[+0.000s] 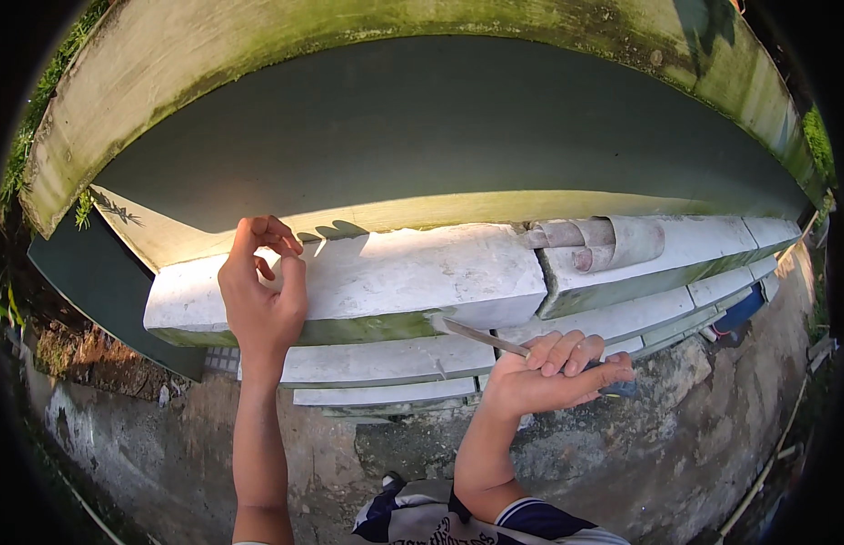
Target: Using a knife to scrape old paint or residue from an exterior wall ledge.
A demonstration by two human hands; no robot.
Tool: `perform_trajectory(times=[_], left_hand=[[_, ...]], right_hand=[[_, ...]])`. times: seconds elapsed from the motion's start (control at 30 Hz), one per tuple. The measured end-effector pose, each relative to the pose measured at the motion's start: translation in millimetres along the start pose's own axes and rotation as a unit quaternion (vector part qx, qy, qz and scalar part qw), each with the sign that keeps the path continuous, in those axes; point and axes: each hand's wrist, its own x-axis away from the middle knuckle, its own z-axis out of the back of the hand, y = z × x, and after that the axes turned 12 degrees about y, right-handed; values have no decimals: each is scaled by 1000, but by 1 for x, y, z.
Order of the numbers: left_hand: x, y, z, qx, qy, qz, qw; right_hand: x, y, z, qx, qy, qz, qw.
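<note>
The person's shirt (422,518) is showing at the bottom. The right hand (551,365) is gripping a long, thin metal tool (476,335) by its blue handle (619,389). The tool is pointing left, and its tip seems to be touching the front side of the white ledge (440,268), where green stuff is growing. The left hand (268,286) is bending its fingers loosely over the ledge's left part, and nothing is showing between them. Curled, rough sheets (638,242) are lying on the ledge's right part. Behind, a big dark panel (440,118) is curving across.
</note>
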Motion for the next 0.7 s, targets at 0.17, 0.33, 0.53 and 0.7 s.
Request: perform_trajectory(times=[0.17, 0.33, 0.53, 0.7], left_hand=[[0, 1, -1, 2, 2, -1, 1000], [-2, 1, 0, 1, 4, -2, 1000], [0, -4, 3, 5, 10, 7, 1000], [-1, 0, 1, 14, 1, 3, 1000]], right_hand=[[4, -2, -13, 17, 4, 4, 1000], [-10, -14, -10, -21, 43, -13, 999], [20, -6, -14, -21, 12, 0, 1000], [8, -9, -15, -14, -6, 41, 999]])
